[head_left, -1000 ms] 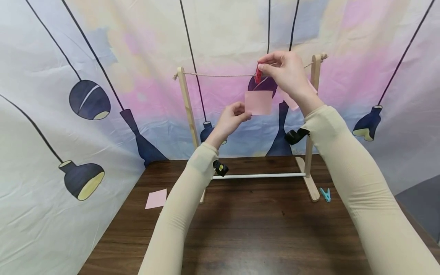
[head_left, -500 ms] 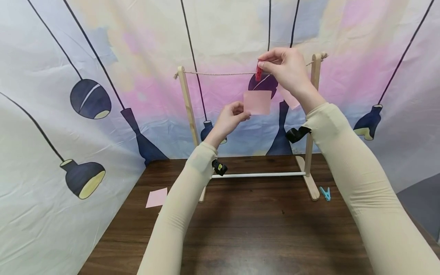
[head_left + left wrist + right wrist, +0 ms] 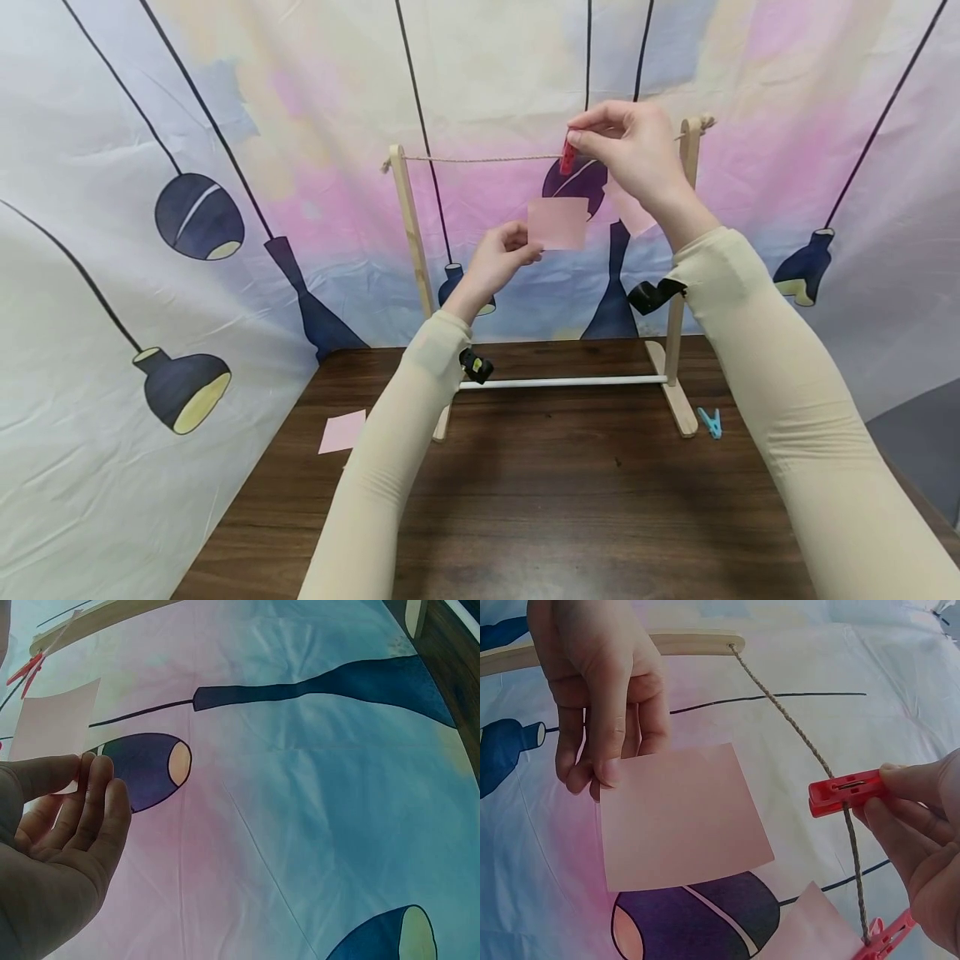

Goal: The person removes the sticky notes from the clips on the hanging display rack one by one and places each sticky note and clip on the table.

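Note:
My left hand [image 3: 498, 262] pinches a square pink paper note [image 3: 558, 223] by its lower left corner, between thumb and fingers. The note hangs in the air a little below the rope [image 3: 487, 159]. Above it, my right hand [image 3: 637, 154] pinches a red clothespin [image 3: 847, 791] by its handle end. In the right wrist view that clothespin sits across the rope, apart from the note. Another pink note [image 3: 628, 212] hangs from the rope farther right, under a second red clothespin [image 3: 889, 941]; in the head view my right hand hides that clothespin.
Wooden posts [image 3: 410, 225] hold the rope at both ends, joined low down by a white rod [image 3: 562, 382]. A light-blue clothespin [image 3: 710, 423] lies beside the right foot. On the left of the dark wooden table [image 3: 540, 517] lies a pink note [image 3: 342, 432]. Behind hangs a lamp-printed cloth [image 3: 480, 58].
My left hand has drifted slightly left with the note. The right hand, with the red clothespin, has shifted a little up and to the right.

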Action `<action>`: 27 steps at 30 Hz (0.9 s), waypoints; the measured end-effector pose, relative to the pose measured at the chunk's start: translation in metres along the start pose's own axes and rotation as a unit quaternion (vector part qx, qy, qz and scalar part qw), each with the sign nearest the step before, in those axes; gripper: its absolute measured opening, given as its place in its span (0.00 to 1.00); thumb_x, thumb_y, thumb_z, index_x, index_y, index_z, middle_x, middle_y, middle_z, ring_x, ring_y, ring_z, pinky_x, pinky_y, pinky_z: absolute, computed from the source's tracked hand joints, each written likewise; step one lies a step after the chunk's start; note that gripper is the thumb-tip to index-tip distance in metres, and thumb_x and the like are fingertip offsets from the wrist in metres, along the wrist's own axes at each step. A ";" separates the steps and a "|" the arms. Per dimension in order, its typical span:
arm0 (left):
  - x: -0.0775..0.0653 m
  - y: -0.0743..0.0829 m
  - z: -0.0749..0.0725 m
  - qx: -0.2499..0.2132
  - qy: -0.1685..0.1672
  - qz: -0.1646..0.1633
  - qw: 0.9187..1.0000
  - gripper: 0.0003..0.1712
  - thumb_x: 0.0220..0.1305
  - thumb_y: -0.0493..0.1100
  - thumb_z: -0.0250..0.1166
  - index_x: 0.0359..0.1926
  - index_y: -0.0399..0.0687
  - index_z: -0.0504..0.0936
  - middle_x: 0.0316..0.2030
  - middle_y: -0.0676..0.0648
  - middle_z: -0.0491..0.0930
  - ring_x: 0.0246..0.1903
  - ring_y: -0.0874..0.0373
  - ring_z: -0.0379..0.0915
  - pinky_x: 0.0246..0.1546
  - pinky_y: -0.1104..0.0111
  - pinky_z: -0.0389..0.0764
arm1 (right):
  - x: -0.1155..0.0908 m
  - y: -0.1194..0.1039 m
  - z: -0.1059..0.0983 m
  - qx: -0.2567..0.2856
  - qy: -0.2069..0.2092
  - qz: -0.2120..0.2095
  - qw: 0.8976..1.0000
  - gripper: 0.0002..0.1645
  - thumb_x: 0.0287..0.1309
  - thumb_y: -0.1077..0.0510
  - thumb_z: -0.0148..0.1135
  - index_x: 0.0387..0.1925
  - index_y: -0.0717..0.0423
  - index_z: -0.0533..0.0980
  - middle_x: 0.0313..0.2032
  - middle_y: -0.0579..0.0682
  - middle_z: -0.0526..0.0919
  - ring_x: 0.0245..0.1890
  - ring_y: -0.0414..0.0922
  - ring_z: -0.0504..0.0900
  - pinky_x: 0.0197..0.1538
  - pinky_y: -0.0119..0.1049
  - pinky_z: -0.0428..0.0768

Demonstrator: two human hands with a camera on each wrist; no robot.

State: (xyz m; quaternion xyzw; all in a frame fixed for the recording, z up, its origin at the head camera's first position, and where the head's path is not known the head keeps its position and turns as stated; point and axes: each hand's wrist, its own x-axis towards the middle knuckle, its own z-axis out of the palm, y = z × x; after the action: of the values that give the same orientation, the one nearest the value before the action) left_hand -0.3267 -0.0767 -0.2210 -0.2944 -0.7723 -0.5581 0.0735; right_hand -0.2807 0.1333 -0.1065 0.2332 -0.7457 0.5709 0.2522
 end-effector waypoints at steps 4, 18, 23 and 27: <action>-0.001 0.000 -0.002 0.004 -0.003 0.004 1.000 0.10 0.72 0.36 0.62 0.49 0.34 0.79 0.47 0.30 0.81 0.45 0.43 0.82 0.49 0.66 0.82 | 0.000 0.000 -0.001 0.014 0.006 0.003 1.000 0.11 0.62 0.60 0.70 0.45 0.60 0.85 0.34 0.47 0.89 0.37 0.39 0.87 0.50 0.32 0.82; -0.001 -0.002 -0.004 0.006 -0.004 -0.001 1.000 0.11 0.73 0.38 0.62 0.51 0.35 0.79 0.47 0.32 0.82 0.49 0.38 0.80 0.50 0.65 0.81 | -0.002 0.007 -0.003 -0.008 -0.001 -0.004 1.000 0.13 0.62 0.58 0.71 0.46 0.59 0.86 0.34 0.41 0.88 0.39 0.36 0.86 0.50 0.30 0.80; -0.001 -0.002 -0.006 0.002 -0.006 0.000 1.000 0.12 0.73 0.39 0.62 0.52 0.36 0.79 0.47 0.35 0.82 0.48 0.41 0.80 0.51 0.66 0.81 | -0.003 0.006 -0.007 0.030 0.004 0.003 1.000 0.12 0.61 0.61 0.71 0.46 0.61 0.86 0.34 0.44 0.89 0.38 0.38 0.87 0.49 0.29 0.81; -0.001 0.001 -0.006 -0.005 -0.004 0.010 1.000 0.12 0.73 0.39 0.62 0.52 0.36 0.79 0.48 0.32 0.81 0.47 0.43 0.81 0.51 0.65 0.81 | -0.002 0.005 -0.010 0.039 0.028 0.007 0.999 0.12 0.59 0.61 0.73 0.45 0.61 0.86 0.34 0.43 0.89 0.36 0.38 0.87 0.47 0.28 0.80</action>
State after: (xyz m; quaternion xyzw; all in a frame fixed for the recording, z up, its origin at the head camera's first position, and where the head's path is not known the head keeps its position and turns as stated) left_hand -0.3271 -0.0824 -0.2186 -0.3043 -0.7671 -0.5598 0.0749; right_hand -0.2809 0.1442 -0.1091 0.2212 -0.7169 0.6081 0.2595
